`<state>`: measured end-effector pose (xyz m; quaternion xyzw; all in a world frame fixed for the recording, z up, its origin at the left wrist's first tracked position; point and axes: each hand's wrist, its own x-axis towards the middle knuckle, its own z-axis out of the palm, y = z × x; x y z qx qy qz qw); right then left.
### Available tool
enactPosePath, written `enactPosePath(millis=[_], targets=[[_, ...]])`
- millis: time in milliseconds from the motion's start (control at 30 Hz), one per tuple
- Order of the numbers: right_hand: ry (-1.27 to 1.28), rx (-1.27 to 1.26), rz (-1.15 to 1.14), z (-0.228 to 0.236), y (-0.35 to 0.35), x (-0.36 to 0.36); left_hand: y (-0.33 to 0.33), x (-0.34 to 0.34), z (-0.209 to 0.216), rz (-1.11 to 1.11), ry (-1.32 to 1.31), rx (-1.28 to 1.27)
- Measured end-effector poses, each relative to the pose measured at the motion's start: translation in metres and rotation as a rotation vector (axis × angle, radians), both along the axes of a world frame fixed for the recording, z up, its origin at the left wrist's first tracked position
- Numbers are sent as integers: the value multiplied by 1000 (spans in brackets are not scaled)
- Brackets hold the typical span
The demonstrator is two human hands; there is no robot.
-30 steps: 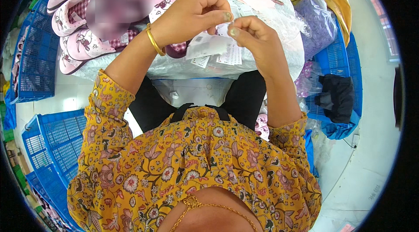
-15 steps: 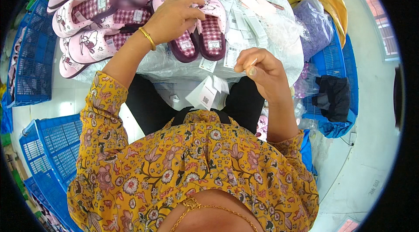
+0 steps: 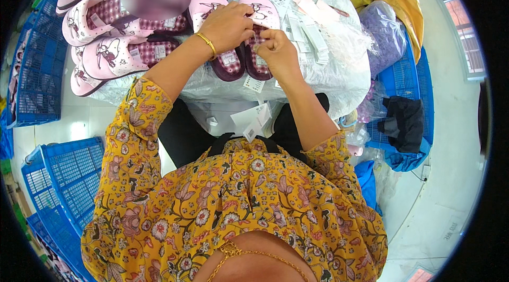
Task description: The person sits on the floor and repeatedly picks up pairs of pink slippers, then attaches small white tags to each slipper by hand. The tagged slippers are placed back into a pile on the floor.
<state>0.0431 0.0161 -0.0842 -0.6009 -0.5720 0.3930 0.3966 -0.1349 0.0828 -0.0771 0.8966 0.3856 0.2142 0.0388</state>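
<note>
A pair of slippers lies side by side at the table's near edge, a left slipper (image 3: 229,67) and a right slipper (image 3: 268,12), with pink printed uppers and plum checked insoles. My left hand (image 3: 225,28) reaches over the pair, its fingers curled closed at the opening of the right slipper's upper. Close beside it, my right hand (image 3: 281,55) pinches a thin white strip above that slipper's insole. The strip's far end is hidden between the two hands. White tags (image 3: 251,120) hang over my lap, below the table edge.
More pink slippers (image 3: 106,55) are heaped on the table's left. Loose paper tags (image 3: 313,33) lie right of the pair on the plastic-covered table (image 3: 344,78). Blue crates (image 3: 40,70) stand at the left, and another blue crate (image 3: 411,78) holds bags at the right.
My right hand has moved up and left from the table edge to the right slipper, beside my left hand. My left hand has shifted slightly right and down.
</note>
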Motion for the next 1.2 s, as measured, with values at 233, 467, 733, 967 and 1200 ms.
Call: enactPosePath(millis=[233,467,733,967,1200], targets=[[-192,-48,41,6,1,-4,16,-5,-15,-78,-158,-136],[-252,-46,82,4,4,-2,14,-5,-16,-117,-243,-92],[-334,-7,53,2,8,-5,16,-5,-23,-118,-202,-62],[-425,10,-36,-2,13,-10,13,0,-17,-87,-103,-101],[-398,23,-51,-5,14,-10,7,7,-9,-71,-18,-124]])
